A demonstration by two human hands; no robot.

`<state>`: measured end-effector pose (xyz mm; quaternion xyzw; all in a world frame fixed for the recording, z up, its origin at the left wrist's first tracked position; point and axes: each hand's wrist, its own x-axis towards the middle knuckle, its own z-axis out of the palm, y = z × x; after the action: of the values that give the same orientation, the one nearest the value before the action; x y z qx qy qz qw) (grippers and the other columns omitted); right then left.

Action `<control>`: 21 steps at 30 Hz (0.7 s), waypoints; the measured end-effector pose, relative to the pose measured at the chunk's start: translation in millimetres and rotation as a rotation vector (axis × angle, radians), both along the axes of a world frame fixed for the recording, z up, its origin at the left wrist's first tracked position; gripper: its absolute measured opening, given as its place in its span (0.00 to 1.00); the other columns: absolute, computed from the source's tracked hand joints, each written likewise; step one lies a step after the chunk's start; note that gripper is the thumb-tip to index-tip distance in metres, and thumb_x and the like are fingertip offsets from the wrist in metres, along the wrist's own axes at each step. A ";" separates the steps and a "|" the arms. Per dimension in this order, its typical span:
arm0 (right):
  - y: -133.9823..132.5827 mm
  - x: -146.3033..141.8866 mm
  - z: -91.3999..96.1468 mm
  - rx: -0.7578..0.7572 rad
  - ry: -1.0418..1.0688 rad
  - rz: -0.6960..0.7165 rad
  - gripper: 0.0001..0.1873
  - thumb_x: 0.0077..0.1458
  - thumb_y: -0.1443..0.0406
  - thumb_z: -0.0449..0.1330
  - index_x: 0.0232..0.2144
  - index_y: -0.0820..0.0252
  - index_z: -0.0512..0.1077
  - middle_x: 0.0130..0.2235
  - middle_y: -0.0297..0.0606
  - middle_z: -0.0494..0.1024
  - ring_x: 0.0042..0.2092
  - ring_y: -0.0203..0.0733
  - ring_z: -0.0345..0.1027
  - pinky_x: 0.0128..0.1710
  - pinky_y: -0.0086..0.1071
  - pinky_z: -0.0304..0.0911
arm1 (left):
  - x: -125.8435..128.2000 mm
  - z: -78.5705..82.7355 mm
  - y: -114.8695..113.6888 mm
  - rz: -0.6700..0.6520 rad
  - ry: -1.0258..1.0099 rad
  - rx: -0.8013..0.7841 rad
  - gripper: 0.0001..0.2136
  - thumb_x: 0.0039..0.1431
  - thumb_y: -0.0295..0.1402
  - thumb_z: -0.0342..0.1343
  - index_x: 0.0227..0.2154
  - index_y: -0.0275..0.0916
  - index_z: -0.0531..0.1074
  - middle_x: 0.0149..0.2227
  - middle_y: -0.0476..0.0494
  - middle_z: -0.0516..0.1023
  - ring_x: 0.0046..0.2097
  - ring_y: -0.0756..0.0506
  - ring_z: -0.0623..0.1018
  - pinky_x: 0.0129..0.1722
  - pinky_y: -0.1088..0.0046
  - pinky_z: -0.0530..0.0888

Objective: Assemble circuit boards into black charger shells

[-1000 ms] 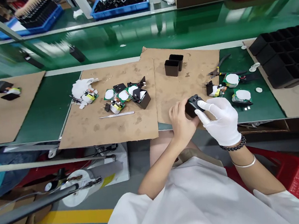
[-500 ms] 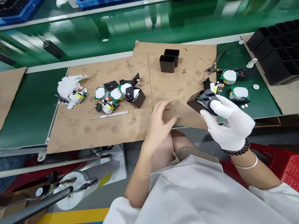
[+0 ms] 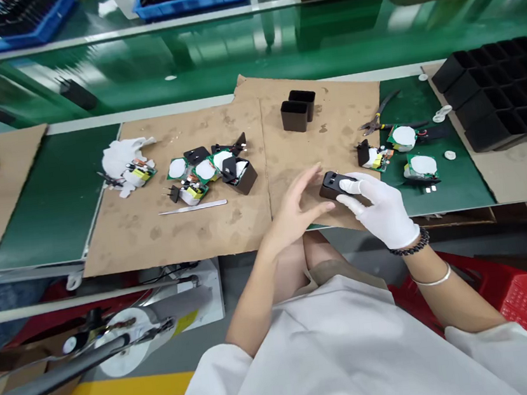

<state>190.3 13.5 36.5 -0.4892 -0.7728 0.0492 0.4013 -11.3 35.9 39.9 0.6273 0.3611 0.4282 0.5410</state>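
My right hand [image 3: 374, 204], in a white glove, grips a black power adapter [image 3: 331, 183] over the cardboard, its end face tilted up. Bare and with fingers apart, my left hand [image 3: 297, 209] is just left of the adapter; I cannot tell whether it touches. Right of the gloved hand lie a small circuit board with a plug [image 3: 374, 157] and boards with round white pads [image 3: 404, 136]. More boards [image 3: 205, 170] and a partly filled black case [image 3: 244, 177] are on the left, above metal tweezers [image 3: 192, 207]. Two open black cases [image 3: 296, 115] stand at the back.
Cutting pliers [image 3: 374, 122] lie back right. Rows of black cases [image 3: 501, 98] fill the right side. A white glove [image 3: 120, 160] lies on the left cardboard [image 3: 148, 237]. Behind runs a green conveyor [image 3: 209, 69] carrying black adapters [image 3: 78, 94], with a blue tray [image 3: 192, 4] above.
My right hand has moved left with the adapter and turned it. My left hand has shifted right and up towards it. The adapters on the rear conveyor have moved left.
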 end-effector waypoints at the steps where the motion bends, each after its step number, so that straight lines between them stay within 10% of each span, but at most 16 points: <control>1: 1.8 1.3 2.5 0.001 0.015 0.036 0.10 0.61 0.64 0.63 0.45 0.54 0.77 0.49 0.43 0.83 0.49 0.49 0.79 0.50 0.43 0.76 | 6.0 -0.7 4.7 -0.036 -0.035 -0.031 0.26 0.56 0.37 0.68 0.57 0.45 0.71 0.62 0.40 0.74 0.63 0.40 0.74 0.65 0.60 0.68; 6: 10.2 10.0 17.5 -0.005 0.045 0.174 0.12 0.62 0.64 0.63 0.48 0.53 0.78 0.48 0.41 0.83 0.48 0.44 0.79 0.51 0.38 0.75 | 20.9 -4.7 17.4 -0.039 -0.157 -0.114 0.16 0.53 0.34 0.69 0.45 0.39 0.76 0.47 0.42 0.82 0.52 0.42 0.80 0.59 0.64 0.74; 16: 23.9 11.2 16.5 -0.040 -0.089 0.261 0.11 0.60 0.62 0.64 0.46 0.53 0.77 0.46 0.41 0.83 0.46 0.46 0.80 0.46 0.39 0.77 | 16.0 -6.3 10.8 -0.076 -0.133 -0.142 0.22 0.57 0.33 0.65 0.54 0.42 0.70 0.58 0.38 0.77 0.64 0.40 0.73 0.66 0.59 0.67; 21: 15.4 13.1 19.8 0.126 -0.020 0.107 0.11 0.57 0.66 0.66 0.44 0.53 0.76 0.46 0.42 0.83 0.45 0.47 0.79 0.46 0.39 0.76 | 8.2 -7.4 -1.0 0.174 -0.219 -0.069 0.19 0.59 0.34 0.64 0.52 0.43 0.70 0.56 0.39 0.78 0.59 0.43 0.77 0.63 0.62 0.72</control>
<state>203.4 28.9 56.3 -0.4212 -0.8035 0.0169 0.4204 -3.1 35.0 32.5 0.5241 0.3675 0.5269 0.5591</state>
